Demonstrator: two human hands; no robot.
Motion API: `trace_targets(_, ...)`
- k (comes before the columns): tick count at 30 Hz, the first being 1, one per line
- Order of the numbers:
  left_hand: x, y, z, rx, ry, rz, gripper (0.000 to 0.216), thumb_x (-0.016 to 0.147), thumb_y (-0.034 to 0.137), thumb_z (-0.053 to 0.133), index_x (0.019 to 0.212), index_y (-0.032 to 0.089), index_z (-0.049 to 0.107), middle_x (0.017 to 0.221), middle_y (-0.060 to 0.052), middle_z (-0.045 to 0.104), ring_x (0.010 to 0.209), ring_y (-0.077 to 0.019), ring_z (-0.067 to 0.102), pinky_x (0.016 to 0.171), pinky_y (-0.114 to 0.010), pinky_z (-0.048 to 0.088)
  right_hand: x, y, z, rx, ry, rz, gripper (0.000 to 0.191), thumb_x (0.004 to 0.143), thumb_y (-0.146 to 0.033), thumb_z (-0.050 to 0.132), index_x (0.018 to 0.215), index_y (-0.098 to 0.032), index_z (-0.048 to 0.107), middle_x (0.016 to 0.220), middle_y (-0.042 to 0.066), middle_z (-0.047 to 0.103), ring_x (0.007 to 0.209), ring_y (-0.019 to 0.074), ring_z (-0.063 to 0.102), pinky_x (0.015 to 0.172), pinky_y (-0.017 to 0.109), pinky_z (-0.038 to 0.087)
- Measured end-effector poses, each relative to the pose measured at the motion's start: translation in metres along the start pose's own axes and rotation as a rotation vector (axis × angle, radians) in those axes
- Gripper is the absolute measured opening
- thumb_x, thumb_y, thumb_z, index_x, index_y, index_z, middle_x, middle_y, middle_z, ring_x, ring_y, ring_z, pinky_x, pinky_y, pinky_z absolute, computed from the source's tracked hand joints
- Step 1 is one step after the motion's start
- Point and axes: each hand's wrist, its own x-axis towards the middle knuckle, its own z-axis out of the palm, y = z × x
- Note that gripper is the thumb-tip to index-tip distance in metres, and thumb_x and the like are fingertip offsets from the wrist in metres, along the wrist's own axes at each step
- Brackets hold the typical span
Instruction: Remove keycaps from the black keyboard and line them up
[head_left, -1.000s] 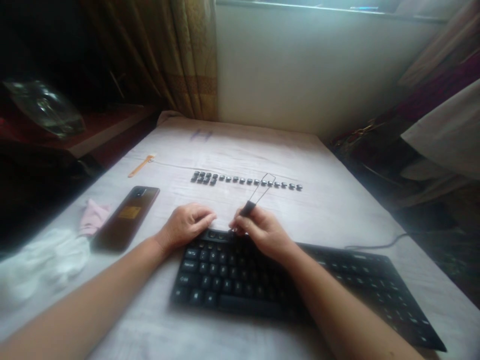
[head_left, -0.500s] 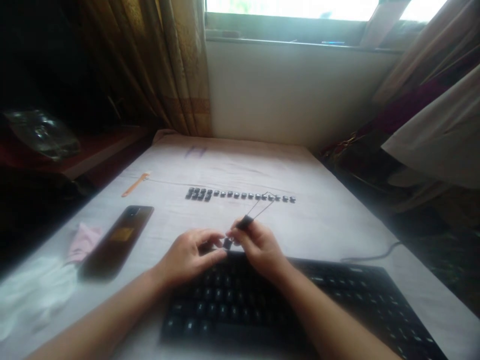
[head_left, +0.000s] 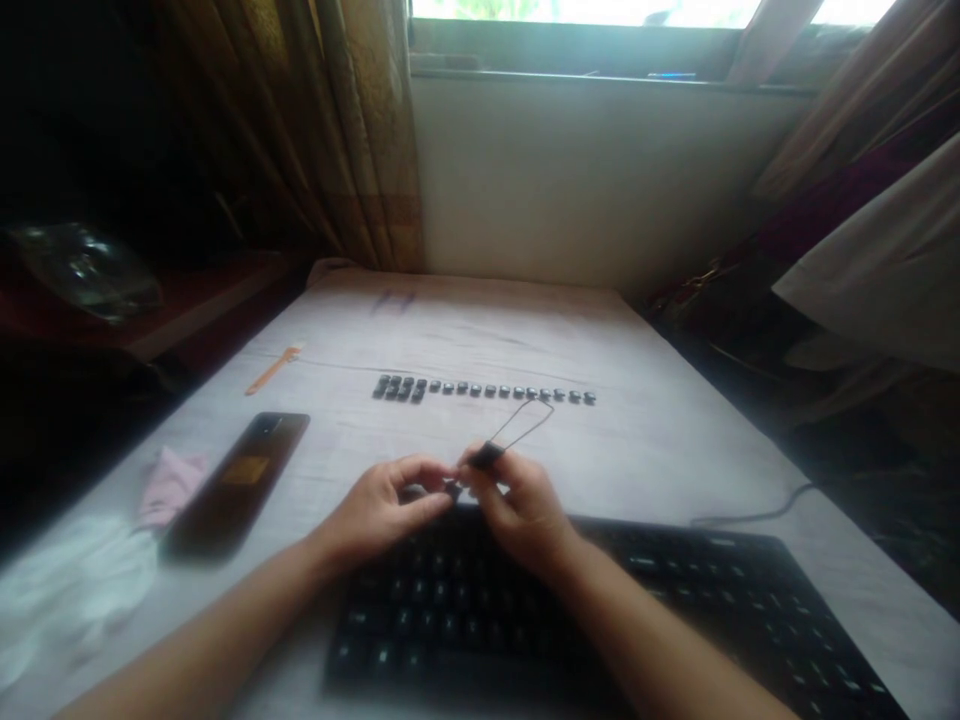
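- Keycap point(head_left: 452, 490), small and dark, sits center of the frame, just above the keyboard point(head_left: 675, 575)'s far edge; partly hidden by fingers.
- Left hand point(head_left: 386, 500): thumb and index fingertips pinch the keycap, other fingers curled.
- Right hand point(head_left: 521, 500): fingers closed around the dark handle of the wire puller point(head_left: 487, 456); wire loop points away, toward upper right. Can't tell if its near end touches the keycap.
- Doing it well, my judgement: pinch the cap by its sides, hold the puller steady, ease the two apart straight rather than twisting; a slip could drop the cap among the keys.
- Loose keycaps point(head_left: 490, 391) lie mid-frame: double stack at the left end, single line rightward. Best not bumped by the loop, which reaches close to them.
- Surface: table point(head_left: 637, 450) under a pale, wrinkled cover, purple mark near its far side. Phone point(head_left: 251, 470), pink cloth point(head_left: 172, 485) and blurry white cloth point(head_left: 82, 580) at left; orange strip point(head_left: 270, 372) beyond; cable point(head_left: 757, 518) at right.
- Room: gold curtain point(head_left: 360, 150) upper left, pale wall point(head_left: 585, 180), bright window point(head_left: 585, 10) top, hanging fabric point(head_left: 877, 250) right; left side dark.
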Motion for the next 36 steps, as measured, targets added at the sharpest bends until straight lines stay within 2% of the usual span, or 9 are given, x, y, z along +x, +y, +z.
trace_targets(8,0.001,-0.004,-0.001,-0.032,-0.022,-0.045,0.024,0.081,0.028,0.062,0.103,0.021,0.070,0.094,-0.002,0.073,0.090,-0.0213,0.065,0.084,-0.034,0.050,0.000,0.000,0.001,-0.017,-0.002,0.007,0.010,0.087,-0.019,0.053,0.084,-0.019,0.062,0.071,0.002,0.066,0.062,0.0130,0.061,0.061,0.025,0.049)
trace_targets(13,0.000,-0.002,-0.001,-0.016,0.024,-0.093,0.033,0.078,0.031,0.064,0.110,0.024,0.068,0.084,0.000,0.070,0.080,-0.0191,0.065,0.075,-0.032,0.050,0.001,0.000,0.000,-0.069,0.102,0.006,0.011,0.086,-0.019,0.055,0.088,-0.019,0.066,0.080,0.005,0.065,0.067,0.0141,0.061,0.055,0.024,0.048)
trace_targets(17,0.002,-0.002,-0.005,-0.107,0.047,-0.139,0.037,0.078,0.030,0.065,0.114,0.024,0.068,0.089,-0.001,0.073,0.082,-0.0189,0.065,0.078,-0.032,0.050,0.002,0.002,-0.005,-0.177,0.108,-0.034,0.015,0.086,-0.019,0.055,0.092,-0.019,0.069,0.072,0.003,0.060,0.058,0.0122,0.055,0.055,0.024,0.048)
trace_targets(21,0.003,-0.005,-0.010,-0.269,0.079,-0.161,0.025,0.076,0.032,0.070,0.098,0.021,0.073,0.096,-0.004,0.076,0.090,-0.0222,0.067,0.084,-0.035,0.050,-0.001,0.004,-0.006,-0.255,-0.015,-0.183,0.022,0.083,-0.011,0.052,0.093,-0.020,0.070,0.071,0.003,0.060,0.060,0.0130,0.057,0.056,0.024,0.046)
trace_targets(26,0.003,-0.005,-0.013,-0.418,0.110,-0.224,0.034,0.071,0.038,0.076,0.099,0.019,0.071,0.089,-0.005,0.076,0.084,-0.0227,0.069,0.076,-0.034,0.053,-0.006,0.002,-0.003,-0.411,-0.205,-0.357,0.028,0.081,-0.006,0.047,0.091,-0.021,0.069,0.072,0.002,0.061,0.058,0.0128,0.053,0.054,0.023,0.043)
trace_targets(31,0.003,-0.006,-0.014,-0.462,0.100,-0.236,0.034,0.069,0.038,0.079,0.097,0.019,0.071,0.091,-0.004,0.077,0.089,-0.0230,0.070,0.081,-0.035,0.052,-0.007,-0.004,-0.001,-0.609,-0.354,-0.419,0.022,0.080,-0.006,0.047,0.081,-0.018,0.065,0.067,0.002,0.057,0.056,0.0140,0.046,0.052,0.025,0.037)
trace_targets(36,0.004,-0.011,-0.015,-0.430,0.066,-0.212,0.036,0.070,0.035,0.078,0.101,0.019,0.070,0.097,-0.005,0.076,0.095,-0.0251,0.069,0.086,-0.038,0.052,-0.007,-0.007,-0.001,-0.674,-0.395,-0.436,0.017,0.082,-0.008,0.049,0.077,-0.017,0.062,0.065,0.001,0.055,0.054,0.0139,0.044,0.050,0.026,0.035)
